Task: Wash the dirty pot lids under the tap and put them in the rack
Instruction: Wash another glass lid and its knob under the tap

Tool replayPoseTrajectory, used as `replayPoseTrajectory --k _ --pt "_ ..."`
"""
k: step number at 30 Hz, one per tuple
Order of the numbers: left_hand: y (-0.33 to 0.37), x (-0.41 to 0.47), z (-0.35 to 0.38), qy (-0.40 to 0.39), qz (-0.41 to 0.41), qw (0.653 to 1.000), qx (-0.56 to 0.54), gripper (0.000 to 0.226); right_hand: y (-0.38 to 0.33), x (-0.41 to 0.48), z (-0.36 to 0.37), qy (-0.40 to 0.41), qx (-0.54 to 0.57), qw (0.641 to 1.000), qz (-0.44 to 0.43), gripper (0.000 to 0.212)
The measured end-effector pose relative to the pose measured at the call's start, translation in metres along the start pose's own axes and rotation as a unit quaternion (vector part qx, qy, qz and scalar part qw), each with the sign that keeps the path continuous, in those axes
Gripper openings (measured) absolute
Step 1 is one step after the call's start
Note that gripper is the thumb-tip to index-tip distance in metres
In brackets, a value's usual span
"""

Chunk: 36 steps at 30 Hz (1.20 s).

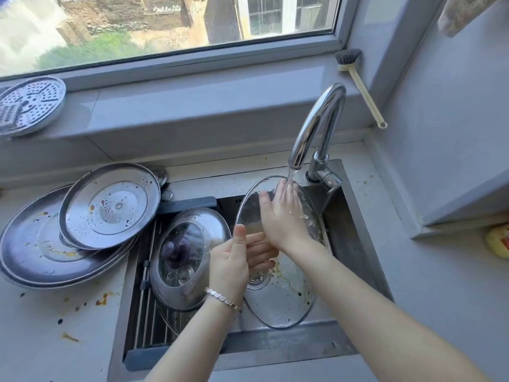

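On my feed, the left hand [234, 260] grips the glass lid [278, 301] by its left edge, thumb on the near face and fingers showing through the glass behind. The lid stands tilted over the sink [349, 235]. The right hand [281, 216] lies flat on its upper part, fingers straight, with water from the tap [316, 125] running over them. To the left, a steel-rimmed lid [187, 257] leans in the rack [146, 326]. On the spattered counter [55, 340], a small steel lid [110, 205] rests on a large steel lid [33, 252].
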State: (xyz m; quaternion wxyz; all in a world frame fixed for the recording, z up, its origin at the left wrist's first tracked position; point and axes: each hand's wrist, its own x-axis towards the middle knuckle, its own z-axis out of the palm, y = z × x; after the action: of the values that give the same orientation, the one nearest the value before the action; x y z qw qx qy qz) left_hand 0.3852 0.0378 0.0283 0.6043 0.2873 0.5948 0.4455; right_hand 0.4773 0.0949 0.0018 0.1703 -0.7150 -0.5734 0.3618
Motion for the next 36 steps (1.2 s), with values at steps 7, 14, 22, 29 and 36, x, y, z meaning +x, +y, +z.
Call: replayPoseTrajectory --k 7,14,22,29,36 --pt "-0.003 -0.001 -0.005 0.029 0.011 0.999 0.012 0.048 -0.004 -0.011 0.004 -0.038 -0.024 0.997 -0.069 0.071" --pt "-0.01 -0.014 -0.008 0.021 0.026 0.999 0.0 0.045 0.029 0.045 -0.006 -0.046 0.089 0.971 0.218 0.085" --pt "-0.005 -0.002 -0.003 0.047 0.035 0.998 -0.012 0.047 -0.008 0.005 0.006 0.055 0.035 0.998 -0.012 0.066" --pt "0.01 0.027 -0.009 0.129 -0.009 0.988 -0.083 0.051 0.024 -0.05 0.046 0.081 -0.056 0.925 -0.367 0.053" --pt "0.006 0.019 -0.004 0.146 -0.013 0.988 -0.043 0.05 0.007 -0.032 0.023 0.045 -0.058 0.935 -0.348 0.057"
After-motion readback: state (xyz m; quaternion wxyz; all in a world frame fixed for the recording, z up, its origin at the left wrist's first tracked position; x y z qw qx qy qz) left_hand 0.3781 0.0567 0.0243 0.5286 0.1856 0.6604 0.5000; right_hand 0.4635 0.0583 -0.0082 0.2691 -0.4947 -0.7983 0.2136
